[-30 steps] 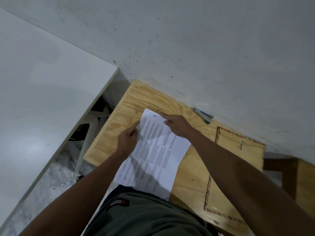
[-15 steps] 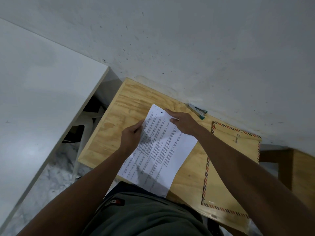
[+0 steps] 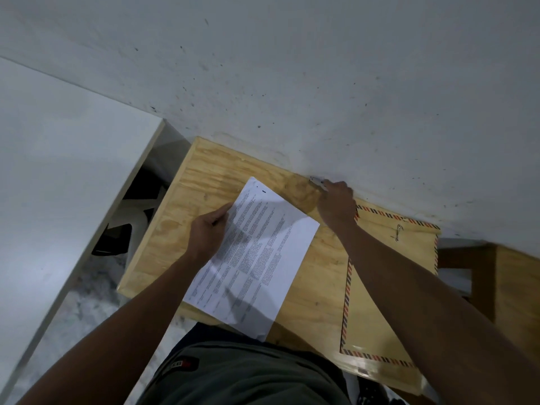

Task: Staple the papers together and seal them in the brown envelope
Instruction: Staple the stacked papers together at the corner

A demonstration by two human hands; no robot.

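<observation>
- A white tabletop (image 3: pixel 58 171) fills the left side of the view, with a gap and dark, unclear shapes between it and the next surface.
- A small plywood table (image 3: pixel 222 176) stands against a pale, speckled wall (image 3: pixel 321 83).
- The person's left hand (image 3: pixel 209 233) pinches the left edge of the papers (image 3: pixel 257 255) near their top, thumb on the printed face and fingers curled shut on the sheet.
- The papers are a white printed stack lying at an angle on the table, their lower end hanging past the near edge above the person's grey shorts (image 3: pixel 233 375).
- The person's right hand (image 3: pixel 336 204) reaches to the back of the table by the wall, fingers folded over the stapler (image 3: pixel 317 182); only a small metal end shows, blurred, so whether it is firmly gripped cannot be told.
- The brown envelope (image 3: pixel 377 305), edged in red and blue stripes with a metal clasp (image 3: pixel 398 232), lies flat on the table's right part, partly under the right forearm and apart from the papers.
</observation>
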